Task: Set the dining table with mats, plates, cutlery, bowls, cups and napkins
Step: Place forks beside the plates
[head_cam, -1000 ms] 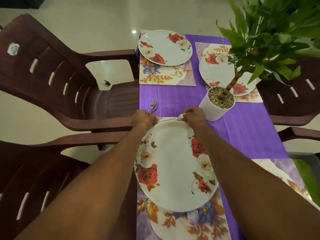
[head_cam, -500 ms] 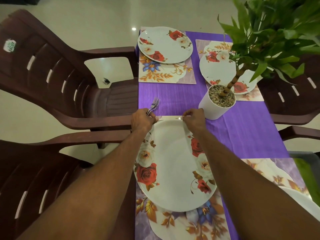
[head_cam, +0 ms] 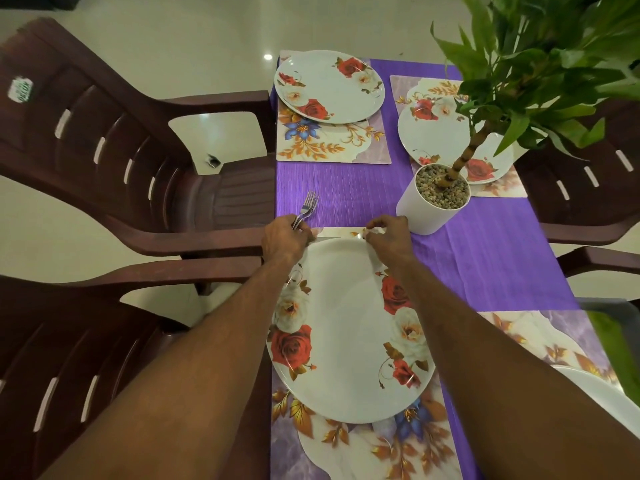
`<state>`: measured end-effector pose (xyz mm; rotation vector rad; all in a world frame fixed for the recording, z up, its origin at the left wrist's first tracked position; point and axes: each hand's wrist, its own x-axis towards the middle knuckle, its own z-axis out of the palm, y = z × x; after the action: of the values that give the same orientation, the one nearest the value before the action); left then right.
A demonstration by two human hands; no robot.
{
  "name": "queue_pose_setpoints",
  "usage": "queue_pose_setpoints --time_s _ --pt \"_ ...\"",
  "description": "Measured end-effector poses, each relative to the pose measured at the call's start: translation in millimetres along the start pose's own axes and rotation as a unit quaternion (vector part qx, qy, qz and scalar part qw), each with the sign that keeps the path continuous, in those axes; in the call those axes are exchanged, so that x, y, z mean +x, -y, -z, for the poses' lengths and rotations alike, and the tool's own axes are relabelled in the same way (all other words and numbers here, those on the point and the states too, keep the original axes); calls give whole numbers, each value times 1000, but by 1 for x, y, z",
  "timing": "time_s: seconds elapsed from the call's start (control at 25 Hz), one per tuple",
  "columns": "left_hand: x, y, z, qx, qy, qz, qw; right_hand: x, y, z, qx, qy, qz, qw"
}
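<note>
Purple tablecloth over pale floor; left hand grips forks, right hand pinches cutlery.

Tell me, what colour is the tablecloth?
Purple, with fine stripes: the purple tablecloth, seen in the head view.

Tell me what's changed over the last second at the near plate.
The right hand has lowered its fork behind the near plate's far rim; the fork is now almost hidden, the fingers curled there. The left hand still grips the other forks. Plates, mats and plant pot stayed put.
</note>
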<state>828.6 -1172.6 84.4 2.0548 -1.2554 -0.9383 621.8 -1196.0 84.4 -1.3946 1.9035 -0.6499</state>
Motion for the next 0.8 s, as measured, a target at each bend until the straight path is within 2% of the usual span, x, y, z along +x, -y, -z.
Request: queue_pose_setpoints --time_s 0.16,0.28,0.36,0.52,0.72,0.8 --pt "-3 4 7 -38 12 -2 999 -7 0 3 10 -9 21 1000" --pt "-16 8 18 -89 -13 7 996 -22 6 6 41 -105 57 992" --pt "-29 11 23 -133 -16 19 991 -41 13 5 95 -144 36 984" --pt "-64 17 38 -199 -9 24 980 -94 30 -11 265 -66 -41 961" --pt "-141 14 70 -310 80 42 946 -168 78 -23 327 39 0 944" --pt "-177 21 86 -354 82 54 930 -197 99 -23 352 80 26 932"
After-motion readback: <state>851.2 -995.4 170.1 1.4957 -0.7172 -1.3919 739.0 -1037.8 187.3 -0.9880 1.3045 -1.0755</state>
